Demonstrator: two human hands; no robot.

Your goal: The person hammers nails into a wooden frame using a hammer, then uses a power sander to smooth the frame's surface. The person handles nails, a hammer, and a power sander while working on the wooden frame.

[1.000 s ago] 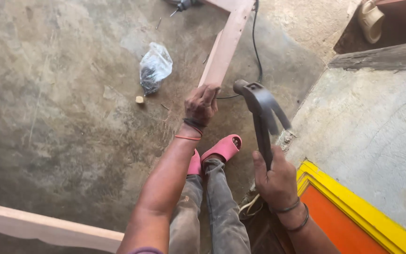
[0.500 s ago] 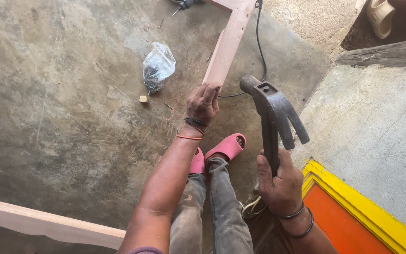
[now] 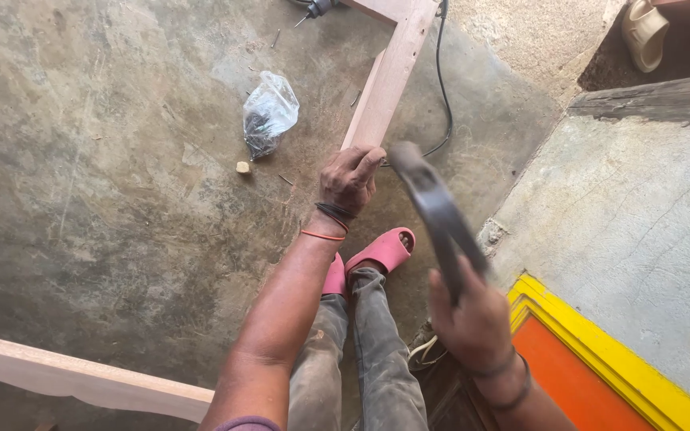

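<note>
Wooden beam (image 3: 389, 76) end gripped by left hand (image 3: 349, 177) | right hand (image 3: 473, 323) fingers closed on hammer (image 3: 437, 211)

Hammer (image 3: 433, 209) now swung down, blurred, toward wooden rail (image 3: 383, 84).

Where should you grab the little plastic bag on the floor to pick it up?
Pinch the plastic bag at its crumpled clear top, coming straight down from above. The dark stuff inside sags at the lower end, so the loose top probably bunches easily. Nothing covers it; the left hand rests apart, on the wooden beam.
</note>
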